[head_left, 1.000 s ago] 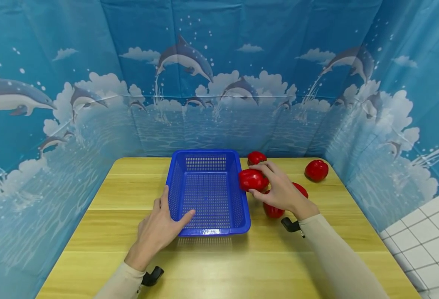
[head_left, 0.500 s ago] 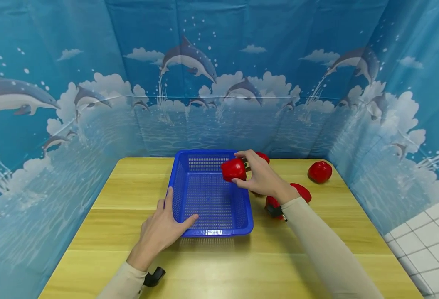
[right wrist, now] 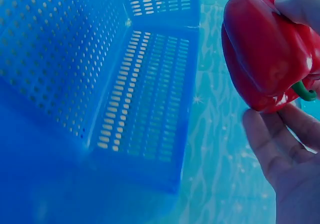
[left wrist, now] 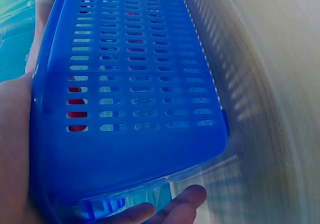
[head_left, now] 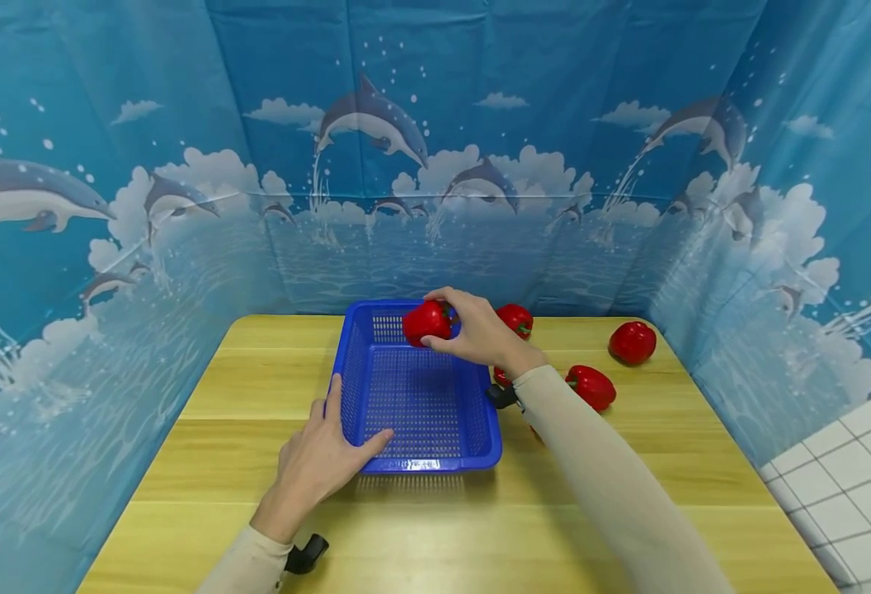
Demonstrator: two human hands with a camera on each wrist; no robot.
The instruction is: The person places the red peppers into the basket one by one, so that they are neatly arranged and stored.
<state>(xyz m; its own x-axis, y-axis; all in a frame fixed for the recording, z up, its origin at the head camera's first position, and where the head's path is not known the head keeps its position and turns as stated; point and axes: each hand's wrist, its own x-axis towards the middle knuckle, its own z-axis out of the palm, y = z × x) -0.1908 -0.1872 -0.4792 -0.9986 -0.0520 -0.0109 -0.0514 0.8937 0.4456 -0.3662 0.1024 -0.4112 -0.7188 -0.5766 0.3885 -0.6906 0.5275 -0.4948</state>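
A glossy red bell pepper (head_left: 425,323) with a green stem is gripped between the thumb and fingers of my right hand (head_left: 478,332), held above the far part of the blue plastic basket (head_left: 424,464). In the right wrist view the pepper (right wrist: 265,49) is lifted clear of the perforated basket wall (right wrist: 145,99). My left hand (head_left: 320,458) holds the basket's near left corner, thumb over the rim and fingers along the outer side. The left wrist view has the slotted basket side (left wrist: 130,149) between thumb and fingers.
Right of the basket lie more red bell peppers: one at the back (head_left: 515,319), one mid-right (head_left: 591,387), one near the far right corner (head_left: 633,342). Others are partly hidden by my right arm. A dolphin-print curtain (head_left: 435,247) borders the wooden table (head_left: 257,388).
My right hand has carried the bell pepper leftward from beside the basket's right rim to above its inside. The left hand keeps its place on the basket.
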